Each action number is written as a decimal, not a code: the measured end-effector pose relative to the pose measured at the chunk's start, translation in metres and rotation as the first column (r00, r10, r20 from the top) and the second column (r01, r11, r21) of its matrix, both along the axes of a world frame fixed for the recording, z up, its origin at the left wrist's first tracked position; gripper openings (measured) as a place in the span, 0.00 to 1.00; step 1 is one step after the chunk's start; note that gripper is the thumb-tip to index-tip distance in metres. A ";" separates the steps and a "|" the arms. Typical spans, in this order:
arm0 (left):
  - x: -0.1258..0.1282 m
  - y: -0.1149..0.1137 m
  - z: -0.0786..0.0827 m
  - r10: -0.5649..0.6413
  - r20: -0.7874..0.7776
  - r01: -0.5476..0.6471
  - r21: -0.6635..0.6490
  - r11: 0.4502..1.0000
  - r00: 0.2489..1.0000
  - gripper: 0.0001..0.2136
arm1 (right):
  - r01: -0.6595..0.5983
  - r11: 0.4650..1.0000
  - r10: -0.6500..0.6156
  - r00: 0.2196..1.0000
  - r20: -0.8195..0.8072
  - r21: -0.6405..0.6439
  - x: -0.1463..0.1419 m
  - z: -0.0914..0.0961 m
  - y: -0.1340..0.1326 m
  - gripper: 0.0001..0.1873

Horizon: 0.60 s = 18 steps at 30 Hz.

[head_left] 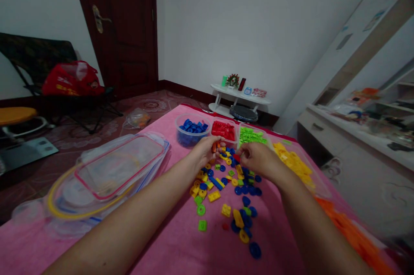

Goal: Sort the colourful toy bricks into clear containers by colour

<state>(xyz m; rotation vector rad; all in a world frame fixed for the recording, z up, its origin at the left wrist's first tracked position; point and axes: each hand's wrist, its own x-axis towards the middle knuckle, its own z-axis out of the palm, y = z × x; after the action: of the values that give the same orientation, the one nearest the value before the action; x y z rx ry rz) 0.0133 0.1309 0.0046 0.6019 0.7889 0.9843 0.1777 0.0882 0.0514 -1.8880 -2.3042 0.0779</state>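
My left hand point(207, 150) is over the far part of a loose pile, its fingers curled around small orange toy building pieces point(215, 147). Across from it, my right hand point(257, 157) pinches a red toy building piece point(237, 158) at its fingertips. Beneath both hands spreads the pile of mixed building pieces point(216, 183), mostly yellow, blue and green bricks and round discs. Just beyond the hands stand a round tub of blue pieces point(193, 127), a box of red pieces point(223, 131) and a box of green pieces point(252, 135).
Yellow pieces point(293, 162) fill a clear tray at right, with blurred orange pieces point(349, 232) nearer me. Stacked clear lids point(119, 167) lie on the left of the pink cloth point(181, 240). A low white shelf point(241, 94) stands by the wall, and drawers point(323, 130) at right.
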 end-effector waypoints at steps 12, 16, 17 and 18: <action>0.010 -0.007 -0.004 -0.186 0.283 0.203 -0.034 0.978 0.941 0.22 | -0.073 0.940 0.222 0.872 -0.435 0.332 -0.026 -0.045 -0.008 0.19; 0.018 -0.017 -0.003 -0.262 0.290 0.274 -0.003 0.962 0.920 0.22 | -0.041 0.942 0.205 0.856 -0.475 0.333 -0.022 -0.063 -0.012 0.19; 0.020 -0.019 -0.003 -0.277 0.280 0.286 0.008 0.958 0.919 0.22 | -0.038 0.942 0.205 0.852 -0.482 0.333 -0.020 -0.065 -0.012 0.19; 0.022 -0.022 -0.002 -0.291 0.265 0.297 0.015 0.955 0.919 0.22 | -0.038 0.943 0.205 0.849 -0.486 0.332 -0.019 -0.066 -0.013 0.19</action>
<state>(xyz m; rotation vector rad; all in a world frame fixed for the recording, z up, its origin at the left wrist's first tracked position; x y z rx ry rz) 0.0355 0.1091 0.0024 0.5351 0.4554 0.7558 0.1588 0.0749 -0.0144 -1.3540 -1.9265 0.1979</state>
